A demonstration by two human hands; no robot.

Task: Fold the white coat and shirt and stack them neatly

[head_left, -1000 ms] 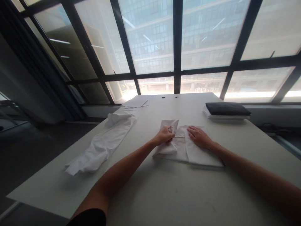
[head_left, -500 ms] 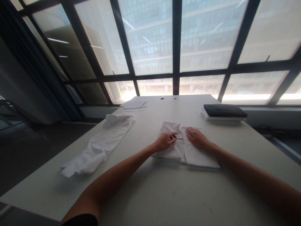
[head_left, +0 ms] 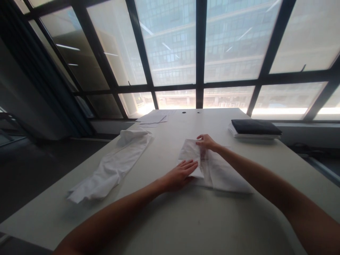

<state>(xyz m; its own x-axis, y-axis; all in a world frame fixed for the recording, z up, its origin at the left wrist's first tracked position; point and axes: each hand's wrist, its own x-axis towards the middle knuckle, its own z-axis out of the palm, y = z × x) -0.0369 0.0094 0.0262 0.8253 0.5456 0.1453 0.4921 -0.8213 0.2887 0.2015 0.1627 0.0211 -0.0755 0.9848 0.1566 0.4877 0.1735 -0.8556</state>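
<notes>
A partly folded white cloth (head_left: 228, 173) lies on the white table in front of me, with a lengthwise gap between its left and right folds. My left hand (head_left: 180, 174) rests flat on the lower part of the left fold, fingers stretched out. At the top edge of that fold, my right hand (head_left: 206, 142) pinches the cloth between thumb and fingers.
A crumpled white cloth (head_left: 108, 166) lies on the left of the table (head_left: 159, 223). Paper sheets (head_left: 152, 118) are at the far left edge. A folded dark cloth (head_left: 255, 126) sits on white folded cloth (head_left: 252, 136) at the right. Windows stand behind.
My left hand has moved nearer to me and flattened on the cloth. My right hand has gone left and away from me, from the right fold to the top edge of the left fold.
</notes>
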